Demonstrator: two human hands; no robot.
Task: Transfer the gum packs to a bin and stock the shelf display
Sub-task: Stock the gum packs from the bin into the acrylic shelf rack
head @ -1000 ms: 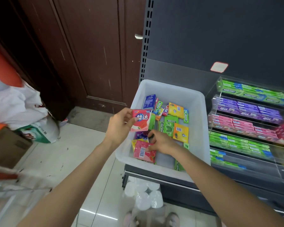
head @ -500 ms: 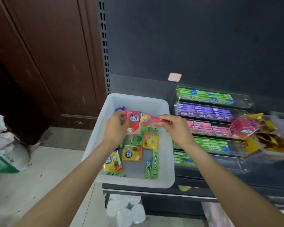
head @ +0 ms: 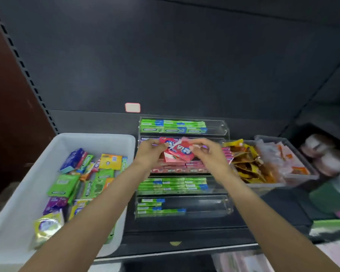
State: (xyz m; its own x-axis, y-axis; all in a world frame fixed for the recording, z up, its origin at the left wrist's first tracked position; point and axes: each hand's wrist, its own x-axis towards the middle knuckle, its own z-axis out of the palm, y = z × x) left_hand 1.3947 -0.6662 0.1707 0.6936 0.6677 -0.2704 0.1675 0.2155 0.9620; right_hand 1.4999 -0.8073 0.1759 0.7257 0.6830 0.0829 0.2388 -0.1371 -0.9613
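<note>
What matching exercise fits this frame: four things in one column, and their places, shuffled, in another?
Things:
1. white bin
2. pink gum packs
3. top-tier green gum
4. yellow snack packets

Places:
A. back row of the clear display
B. grey tray to the right of the display
C. held by both hands above the display
D. left of the display, holding mixed gum packs

Pairs: 1-D, 2-C, 3-A, 4-B

two hands (head: 151, 152), one white bin (head: 28, 193), one display (head: 222, 130)
</note>
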